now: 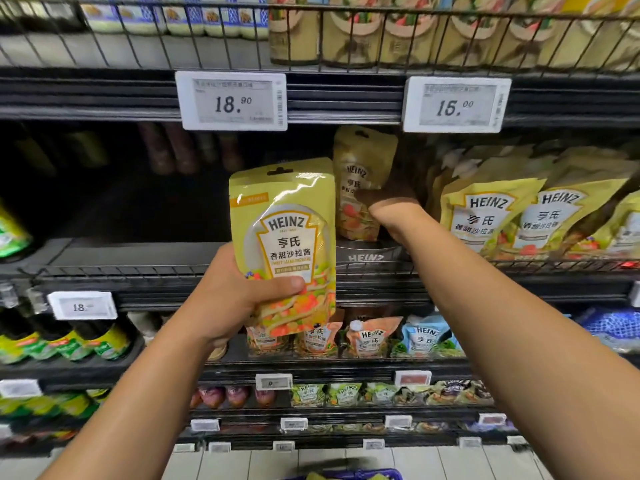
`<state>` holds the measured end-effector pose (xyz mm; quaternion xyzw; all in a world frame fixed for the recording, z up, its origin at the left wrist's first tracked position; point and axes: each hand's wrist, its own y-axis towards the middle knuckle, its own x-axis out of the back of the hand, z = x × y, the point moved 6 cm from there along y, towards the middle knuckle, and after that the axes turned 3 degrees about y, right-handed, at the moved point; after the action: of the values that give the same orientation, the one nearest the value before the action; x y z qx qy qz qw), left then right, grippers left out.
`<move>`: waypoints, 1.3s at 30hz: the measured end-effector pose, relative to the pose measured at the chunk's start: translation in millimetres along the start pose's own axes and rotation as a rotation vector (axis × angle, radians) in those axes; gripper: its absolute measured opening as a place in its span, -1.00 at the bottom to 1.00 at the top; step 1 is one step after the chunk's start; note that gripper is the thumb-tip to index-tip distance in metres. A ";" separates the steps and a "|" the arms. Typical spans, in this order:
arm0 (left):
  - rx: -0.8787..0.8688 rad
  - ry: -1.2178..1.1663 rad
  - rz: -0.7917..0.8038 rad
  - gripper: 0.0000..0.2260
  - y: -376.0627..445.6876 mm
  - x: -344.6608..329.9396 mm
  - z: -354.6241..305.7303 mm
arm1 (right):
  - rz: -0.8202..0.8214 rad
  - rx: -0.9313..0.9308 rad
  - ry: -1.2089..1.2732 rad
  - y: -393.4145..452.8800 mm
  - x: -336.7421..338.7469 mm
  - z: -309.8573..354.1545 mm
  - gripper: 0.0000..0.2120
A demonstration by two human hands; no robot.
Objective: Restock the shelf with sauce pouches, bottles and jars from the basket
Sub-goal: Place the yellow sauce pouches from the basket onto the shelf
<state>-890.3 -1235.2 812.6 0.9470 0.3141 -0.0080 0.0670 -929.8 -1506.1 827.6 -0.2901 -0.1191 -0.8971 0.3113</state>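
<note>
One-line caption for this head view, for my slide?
Left hand holds a yellow Heinz pouch while right hand sets another pouch on the shelf.

The left hand (239,292) is gripping a pouch, thumb lying across its front and forearm rising from below. The right hand (391,206) is reaching further forward, wrist bent, fingers hidden beyond the wrist.

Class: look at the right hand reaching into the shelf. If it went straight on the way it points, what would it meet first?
Probably the upright yellow pouch at its fingers; the right hand already seems to touch it, though depth is unclear.
</note>
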 end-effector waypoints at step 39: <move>-0.190 1.150 0.137 -0.70 99.2 -37.7 -43.1 | -0.202 0.323 0.507 -112.5 80.1 -18.5 -0.77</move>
<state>-862.6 -1330.6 869.6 0.8071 0.2374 0.5398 -0.0292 -1059.7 -1465.1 856.7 0.0091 -0.2068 -0.9367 0.2823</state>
